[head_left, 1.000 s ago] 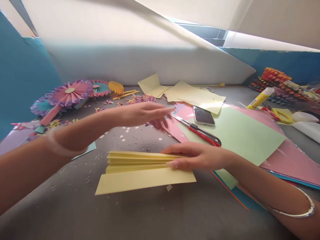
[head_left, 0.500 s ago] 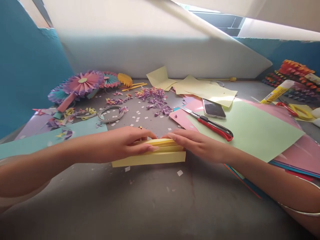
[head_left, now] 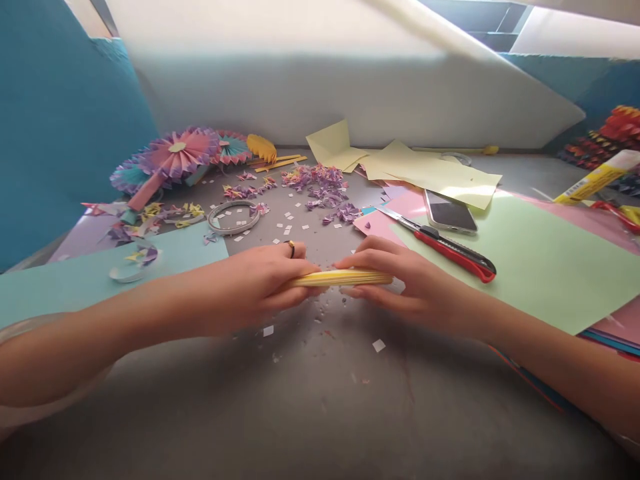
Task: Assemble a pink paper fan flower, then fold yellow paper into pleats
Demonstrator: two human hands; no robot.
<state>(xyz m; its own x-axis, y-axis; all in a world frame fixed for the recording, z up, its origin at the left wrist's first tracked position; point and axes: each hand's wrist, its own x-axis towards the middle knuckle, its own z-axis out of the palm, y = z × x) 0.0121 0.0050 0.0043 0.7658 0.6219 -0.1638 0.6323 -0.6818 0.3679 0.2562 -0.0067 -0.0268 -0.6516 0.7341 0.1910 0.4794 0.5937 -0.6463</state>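
Note:
A yellow sheet of paper, pleated into a narrow stack [head_left: 340, 277], lies level between my two hands above the grey table. My left hand [head_left: 275, 277], wearing a dark ring, pinches its left end between thumb and fingers. At the other end, my right hand [head_left: 387, 273] grips the stack, fingers over the far side and thumb on the near side. The folds are pressed flat together, and the stack's ends are partly hidden by my fingers. Beyond my right hand, a red and black utility knife [head_left: 450, 250] rests on coloured paper, its blade pointing left.
Behind the knife lies a phone [head_left: 451, 212]. Green paper [head_left: 555, 260] and pale yellow sheets [head_left: 425, 175] spread to the right, near a glue stick [head_left: 595, 177]. Paper rosettes [head_left: 177, 150], a tape roll [head_left: 233, 219] and purple scraps [head_left: 320, 187] are at the left and back.
The yellow paper's loose front flap has been folded in, leaving a compact pleated strip. Both hands now squeeze it from its ends. The view has shifted slightly right.

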